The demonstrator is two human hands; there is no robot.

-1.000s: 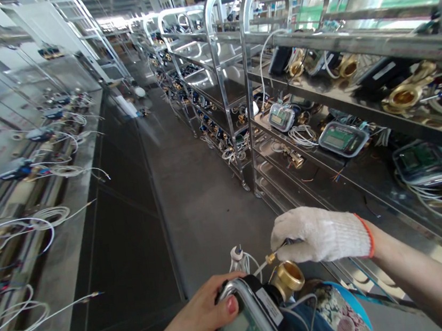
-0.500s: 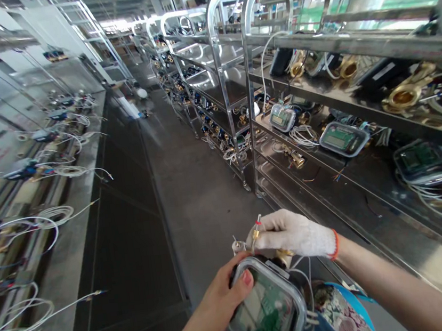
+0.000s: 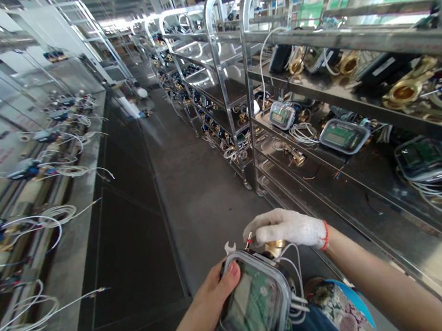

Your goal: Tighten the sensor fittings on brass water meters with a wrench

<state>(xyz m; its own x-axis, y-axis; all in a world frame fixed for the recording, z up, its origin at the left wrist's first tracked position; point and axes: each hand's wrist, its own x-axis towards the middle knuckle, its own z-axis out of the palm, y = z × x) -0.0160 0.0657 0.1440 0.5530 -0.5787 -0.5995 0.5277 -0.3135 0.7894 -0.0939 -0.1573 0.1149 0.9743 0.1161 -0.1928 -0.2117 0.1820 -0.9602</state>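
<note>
Meter (image 3: 254, 303) fitting, mid-way, probe not yet seated.
L hand (image 3: 212, 306) grips meter body; gloved R hand (image 3: 283, 229) pinches sensor probe (image 3: 248, 241) at brass port (image 3: 274, 247); wrench (image 3: 229, 248) idle.

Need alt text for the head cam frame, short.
A bare left hand grips a clear-lidded meter housing with a green circuit board inside, while the gloved right hand pinches a small probe at its brass fitting, a small wrench beside it. Steel shelf racks of similar meters line the aisle.
</note>
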